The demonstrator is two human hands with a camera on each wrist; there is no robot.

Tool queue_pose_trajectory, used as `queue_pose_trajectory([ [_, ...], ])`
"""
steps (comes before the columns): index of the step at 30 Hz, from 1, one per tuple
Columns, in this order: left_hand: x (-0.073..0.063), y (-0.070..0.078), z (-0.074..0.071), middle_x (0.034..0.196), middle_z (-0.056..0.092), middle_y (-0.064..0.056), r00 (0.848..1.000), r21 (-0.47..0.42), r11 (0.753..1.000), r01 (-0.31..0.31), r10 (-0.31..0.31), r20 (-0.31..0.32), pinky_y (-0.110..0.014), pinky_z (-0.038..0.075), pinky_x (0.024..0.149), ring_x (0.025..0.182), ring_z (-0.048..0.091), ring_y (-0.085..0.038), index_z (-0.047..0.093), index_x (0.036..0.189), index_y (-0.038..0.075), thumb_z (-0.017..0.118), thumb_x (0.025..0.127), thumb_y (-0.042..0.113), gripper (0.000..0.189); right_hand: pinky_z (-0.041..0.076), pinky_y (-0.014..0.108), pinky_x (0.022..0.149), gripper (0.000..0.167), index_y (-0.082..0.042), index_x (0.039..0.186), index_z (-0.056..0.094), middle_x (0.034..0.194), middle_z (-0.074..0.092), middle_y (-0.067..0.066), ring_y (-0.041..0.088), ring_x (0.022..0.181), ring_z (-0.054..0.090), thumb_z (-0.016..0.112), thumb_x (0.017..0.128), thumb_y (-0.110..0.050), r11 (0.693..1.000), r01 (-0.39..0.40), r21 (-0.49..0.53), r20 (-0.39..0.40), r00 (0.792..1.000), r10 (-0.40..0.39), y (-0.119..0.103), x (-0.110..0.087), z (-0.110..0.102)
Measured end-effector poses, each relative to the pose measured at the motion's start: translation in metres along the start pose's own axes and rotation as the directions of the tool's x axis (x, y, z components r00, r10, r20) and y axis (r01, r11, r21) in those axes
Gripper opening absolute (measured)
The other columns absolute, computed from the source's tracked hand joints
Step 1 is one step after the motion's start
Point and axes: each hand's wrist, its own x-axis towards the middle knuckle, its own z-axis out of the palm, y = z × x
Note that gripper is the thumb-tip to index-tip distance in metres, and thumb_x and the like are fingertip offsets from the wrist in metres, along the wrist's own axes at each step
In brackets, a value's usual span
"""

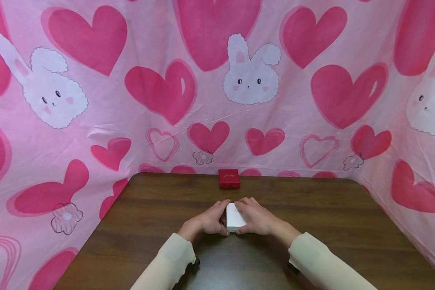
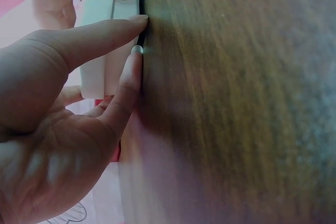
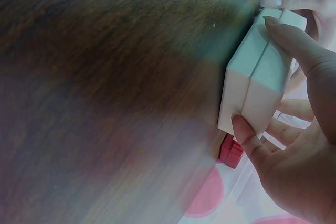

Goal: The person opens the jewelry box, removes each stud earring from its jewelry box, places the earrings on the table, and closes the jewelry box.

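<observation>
A small white lidded box (image 1: 235,219) lies on the table in front of me, with both hands around it. My left hand (image 1: 214,218) grips its left side, thumb toward the near end and fingers toward the far end. My right hand (image 1: 258,217) holds the right side, its thumb at the near corner and its fingers reaching over the top. In the right wrist view a thin seam runs around the white box (image 3: 260,69) between lid and base; the lid sits level on it. The left wrist view shows a fingertip low on the box, right at the tabletop.
A red box (image 1: 229,179) with gold lettering stands at the table's back edge, straight behind the white one. The brown wooden table (image 1: 159,197) is enclosed at the back and sides by a pink cloth (image 1: 210,108) printed with hearts and rabbits.
</observation>
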Motion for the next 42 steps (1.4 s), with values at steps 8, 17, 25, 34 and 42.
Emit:
queue_pose_trajectory([
  [8,0.0003,-0.0015,0.0007,0.129,0.045,-0.007,1.000,0.002,1.000,-0.002,0.002,-0.008,-0.040,0.045,0.100,0.107,0.049,-0.019,0.027,0.158,0.008,0.089,0.078,0.011,0.101,0.047,0.044,0.092,0.082,-0.004,0.142,0.054,0.134,0.055,0.010,0.024,0.118,0.047,0.091,0.076,-0.036,1.000,0.006,0.003,0.002,1.000,-0.006,0.0000,-0.0001,-0.0010],
  [17,0.0011,-0.0010,-0.0004,0.131,0.044,-0.008,1.000,-0.012,1.000,-0.004,0.004,-0.005,-0.041,0.044,0.101,0.108,0.048,-0.020,0.025,0.159,0.008,0.090,0.078,0.010,0.103,0.047,0.043,0.089,0.083,-0.003,0.141,0.055,0.133,0.055,0.010,0.024,0.118,0.047,0.091,0.075,-0.037,1.000,0.003,-0.005,-0.001,1.000,-0.003,0.0015,-0.0008,-0.0021],
  [25,0.0015,-0.0011,-0.0001,0.129,0.045,-0.007,1.000,-0.011,1.000,-0.009,0.009,-0.007,-0.039,0.045,0.098,0.106,0.049,-0.019,0.025,0.159,0.009,0.090,0.077,0.011,0.104,0.048,0.042,0.090,0.082,-0.005,0.140,0.056,0.133,0.056,0.009,0.023,0.118,0.047,0.092,0.074,-0.037,1.000,0.000,-0.010,-0.017,1.000,0.000,0.0015,-0.0005,-0.0012],
  [34,0.0010,-0.0013,0.0006,0.127,0.045,-0.006,1.000,-0.015,1.000,-0.010,0.010,-0.009,-0.037,0.046,0.094,0.104,0.049,-0.018,0.025,0.159,0.008,0.090,0.076,0.010,0.105,0.047,0.043,0.091,0.083,-0.003,0.141,0.055,0.134,0.056,0.011,0.024,0.119,0.047,0.092,0.074,-0.036,1.000,-0.005,0.005,-0.015,1.000,0.005,0.0018,-0.0010,-0.0010],
  [42,0.0013,-0.0016,0.0004,0.129,0.045,-0.007,1.000,-0.014,1.000,-0.010,0.010,-0.011,-0.037,0.045,0.095,0.104,0.050,-0.018,0.023,0.160,0.008,0.090,0.077,0.010,0.107,0.047,0.044,0.091,0.083,-0.004,0.141,0.055,0.134,0.056,0.010,0.023,0.118,0.047,0.092,0.074,-0.037,1.000,-0.010,0.004,-0.014,1.000,0.010,0.0031,-0.0005,-0.0012],
])
